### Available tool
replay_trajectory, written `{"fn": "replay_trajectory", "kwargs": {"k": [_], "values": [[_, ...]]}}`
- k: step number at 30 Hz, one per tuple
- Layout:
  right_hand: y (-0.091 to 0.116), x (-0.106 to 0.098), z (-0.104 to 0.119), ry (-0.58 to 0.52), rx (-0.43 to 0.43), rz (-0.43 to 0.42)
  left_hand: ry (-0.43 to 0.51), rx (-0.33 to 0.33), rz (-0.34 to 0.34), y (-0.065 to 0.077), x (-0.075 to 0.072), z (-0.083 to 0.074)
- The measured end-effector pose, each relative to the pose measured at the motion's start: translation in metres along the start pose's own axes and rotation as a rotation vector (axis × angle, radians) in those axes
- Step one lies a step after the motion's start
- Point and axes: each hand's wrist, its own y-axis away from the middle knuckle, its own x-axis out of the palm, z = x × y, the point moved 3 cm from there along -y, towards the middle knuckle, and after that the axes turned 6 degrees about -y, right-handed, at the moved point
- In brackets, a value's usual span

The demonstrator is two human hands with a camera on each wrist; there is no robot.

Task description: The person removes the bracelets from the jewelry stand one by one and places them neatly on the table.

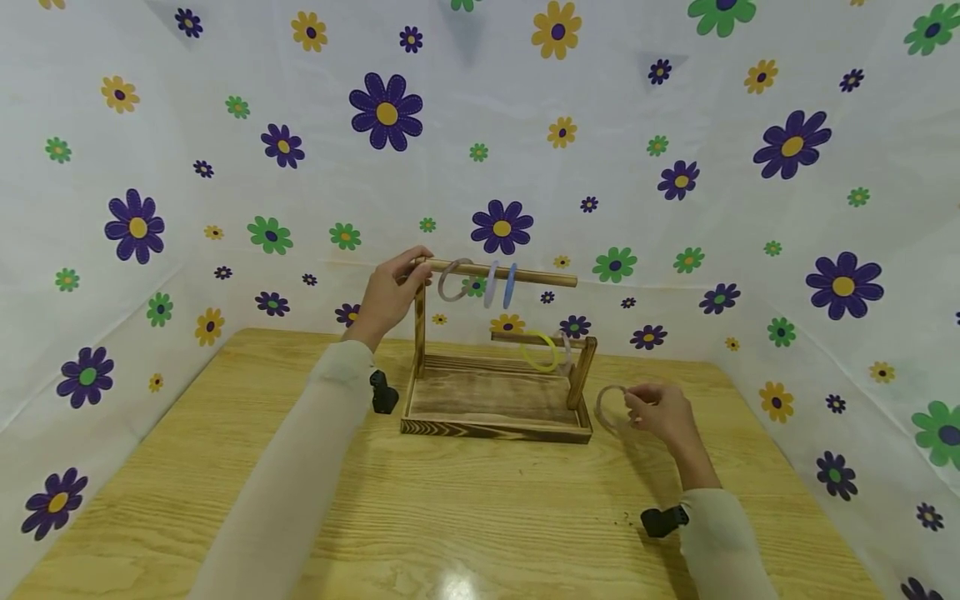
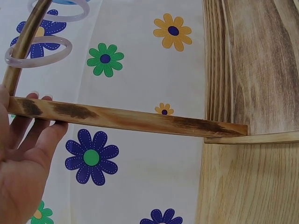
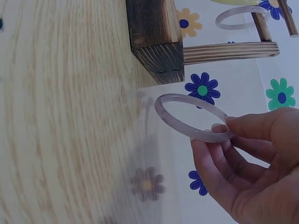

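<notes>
A wooden bangle stand (image 1: 495,432) has a tray base and two rods at different heights. My left hand (image 1: 392,293) grips the top of its left post (image 1: 419,333), at the end of the upper rod (image 1: 551,279). On that rod hang a greyish bangle (image 1: 441,287), a lavender bangle (image 1: 491,285) and a blue bangle (image 1: 509,286). The lower rod (image 1: 510,337) carries a yellow bangle (image 1: 556,354) and a pale pinkish bangle (image 1: 567,354). Right of the base, my right hand (image 1: 666,414) pinches a translucent pale mauve bangle (image 3: 175,122) between thumb and fingers.
The stand is on a light wooden table (image 1: 465,517). A white cloth (image 1: 450,183) printed with flowers rises behind the table and along both sides. Small black devices (image 1: 663,522) sit at both wrists.
</notes>
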Motion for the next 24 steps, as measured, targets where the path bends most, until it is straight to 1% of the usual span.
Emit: {"fn": "replay_trajectory", "kwargs": {"k": [5, 13, 24], "values": [[0.0007, -0.0007, -0.0004, -0.008, 0.026, 0.019, -0.014, 0.001, -0.003, -0.0004, -0.0001, 0.0009], [-0.0008, -0.0002, -0.0048, -0.028, 0.069, 0.02, -0.008, -0.003, -0.002, 0.0002, -0.0005, -0.0011], [-0.0013, -0.0011, -0.0095, -0.009, 0.072, 0.05, -0.005, -0.01, 0.003, 0.0013, -0.0005, -0.0017]]}}
